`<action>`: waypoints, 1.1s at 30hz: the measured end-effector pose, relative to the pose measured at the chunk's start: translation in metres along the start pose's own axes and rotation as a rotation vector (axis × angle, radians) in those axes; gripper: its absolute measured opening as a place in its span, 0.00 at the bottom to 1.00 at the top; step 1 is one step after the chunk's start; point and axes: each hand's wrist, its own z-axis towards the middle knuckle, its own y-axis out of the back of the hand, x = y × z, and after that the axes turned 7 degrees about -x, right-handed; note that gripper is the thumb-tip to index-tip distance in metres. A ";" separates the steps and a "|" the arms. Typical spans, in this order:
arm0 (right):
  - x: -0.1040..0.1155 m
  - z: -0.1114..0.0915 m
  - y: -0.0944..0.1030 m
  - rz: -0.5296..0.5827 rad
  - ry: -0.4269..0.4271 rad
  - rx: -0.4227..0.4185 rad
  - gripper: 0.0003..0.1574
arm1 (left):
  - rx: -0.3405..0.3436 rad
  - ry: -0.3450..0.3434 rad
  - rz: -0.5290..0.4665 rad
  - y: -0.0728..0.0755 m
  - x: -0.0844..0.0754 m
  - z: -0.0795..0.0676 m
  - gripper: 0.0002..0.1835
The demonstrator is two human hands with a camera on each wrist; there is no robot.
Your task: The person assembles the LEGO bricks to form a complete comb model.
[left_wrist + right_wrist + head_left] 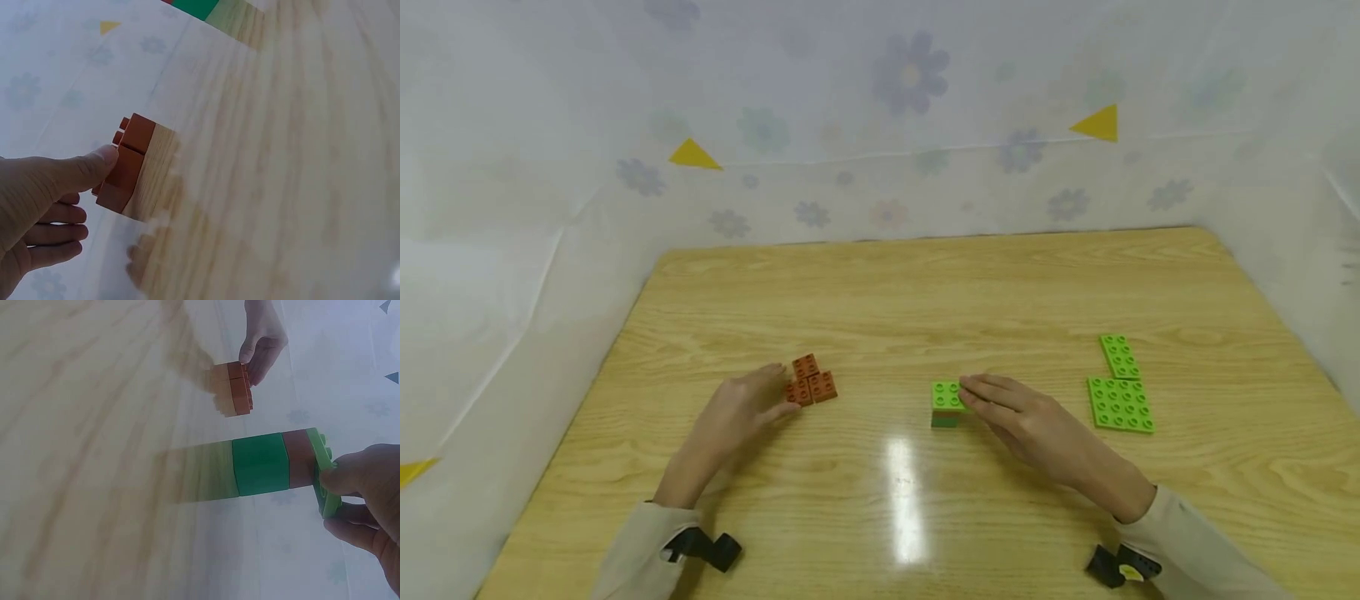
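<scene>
Roughly mid-table stack: a small tower (945, 410) stood upright between the two hands, with a dark green block (261, 464) at the bottom, a brown block (299, 456) above it and a light green plate (945, 393) on top, jutting out to the right.
Right hand (1033, 427): thumb and fingers pinched the jutting end of the plate.
Left hand (733, 414): thumb and fingers were loosely parted, the thumb tip against the brown pieces (822, 387); no firm hold showed.
Brown pieces: three lay studs up, touching one another, well to the left of the tower.
Plate handling: in my judgement, even pressure straight down over the brown block suited best, since leaning on the jutting end could have tipped the tower; a finger steadying the dark green block seemed sensible.
Green plates on the right: a smaller plate (1120, 357) lay just behind a larger one (1121, 405), beyond the right hand.
Table (850, 292): its wood-grain top was glossy, with a bright reflection (904, 500) near the front.
Room: pale sheeting (820, 100) printed with flowers surrounded the table, marked with yellow triangles (1101, 123).
</scene>
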 end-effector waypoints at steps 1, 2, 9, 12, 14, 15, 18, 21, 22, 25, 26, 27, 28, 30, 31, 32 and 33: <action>0.000 0.000 0.000 0.000 -0.002 -0.001 0.32 | 0.007 0.010 -0.010 0.000 0.000 0.000 0.29; 0.000 0.000 0.000 0.000 -0.002 -0.002 0.32 | 0.013 0.022 -0.015 -0.001 -0.001 0.000 0.29; 0.001 -0.001 0.000 -0.019 0.010 0.009 0.32 | 0.045 0.042 -0.013 -0.008 -0.004 -0.002 0.23; 0.002 -0.002 0.000 -0.045 0.020 0.015 0.32 | 0.048 0.037 0.008 -0.010 -0.005 -0.002 0.21; 0.002 -0.001 -0.001 -0.074 0.031 0.016 0.33 | 0.043 0.035 0.014 -0.010 -0.006 -0.003 0.20; 0.003 -0.001 -0.001 -0.087 0.035 0.017 0.33 | 0.040 0.030 0.018 -0.010 -0.006 -0.003 0.20; 0.003 0.000 -0.002 -0.129 0.054 0.019 0.33 | 0.022 -0.003 0.029 -0.008 -0.008 -0.004 0.19; 0.003 0.000 -0.003 -0.144 0.061 0.026 0.33 | -0.016 -0.061 0.021 -0.006 -0.013 -0.007 0.18; 0.003 0.000 -0.003 -0.145 0.061 0.029 0.33 | -0.028 -0.078 0.017 -0.005 -0.015 -0.007 0.18; 0.003 -0.001 -0.002 -0.147 0.058 0.040 0.34 | -0.049 -0.108 0.001 -0.002 -0.024 -0.008 0.18; 0.003 -0.001 -0.002 -0.148 0.056 0.043 0.34 | -0.048 -0.114 -0.002 -0.001 -0.027 -0.007 0.18; 0.003 -0.001 -0.002 -0.149 0.054 0.046 0.34 | -0.050 -0.122 -0.003 0.000 -0.029 -0.007 0.19; 0.003 -0.001 -0.002 -0.150 0.053 0.048 0.34 | -0.049 -0.130 -0.004 0.001 -0.032 -0.007 0.19; 0.003 -0.001 -0.002 -0.152 0.052 0.050 0.34 | -0.048 -0.148 -0.002 0.002 -0.037 -0.005 0.20; 0.003 -0.001 -0.002 -0.153 0.052 0.050 0.34 | -0.053 -0.162 0.000 0.002 -0.039 -0.005 0.21; 0.003 -0.001 -0.002 -0.154 0.052 0.050 0.34 | -0.055 -0.176 0.002 0.002 -0.041 -0.004 0.21; 0.003 -0.001 -0.002 -0.155 0.053 0.050 0.34 | -0.057 -0.186 0.003 0.003 -0.043 -0.003 0.21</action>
